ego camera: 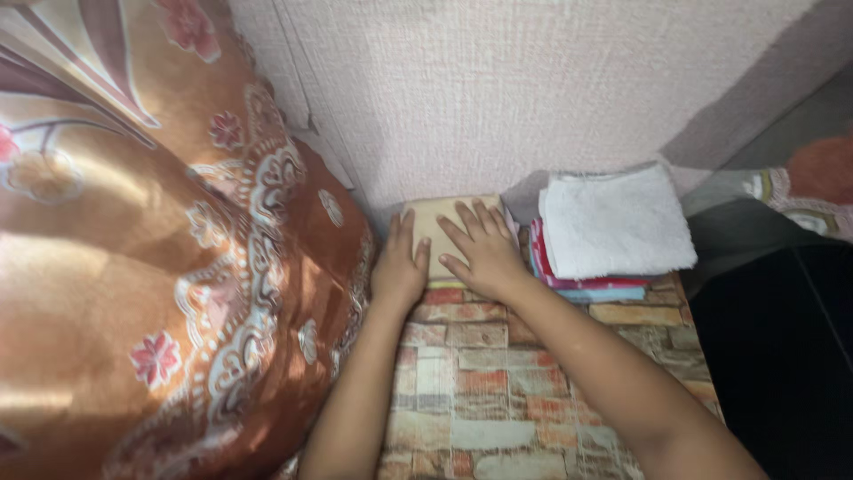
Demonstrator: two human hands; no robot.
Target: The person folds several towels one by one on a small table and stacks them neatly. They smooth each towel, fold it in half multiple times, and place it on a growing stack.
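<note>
**Flat palms on a folded cream cloth**

Gripping nothing, both hands are lying open: the right hand [480, 249] is pressing flat, fingers spread, on a folded cream cloth [435, 227], while the left hand [400, 267] is resting along the cloth's left edge, fingers straight. The cloth is lying at the far end of a brick-patterned surface [498, 391], right against the textured pink wall [533, 89]. Just to its right, a stack of folded towels [613, 227], white on top, is sitting. A large orange floral cushion [160, 240] is crowding the left forearm.
</note>
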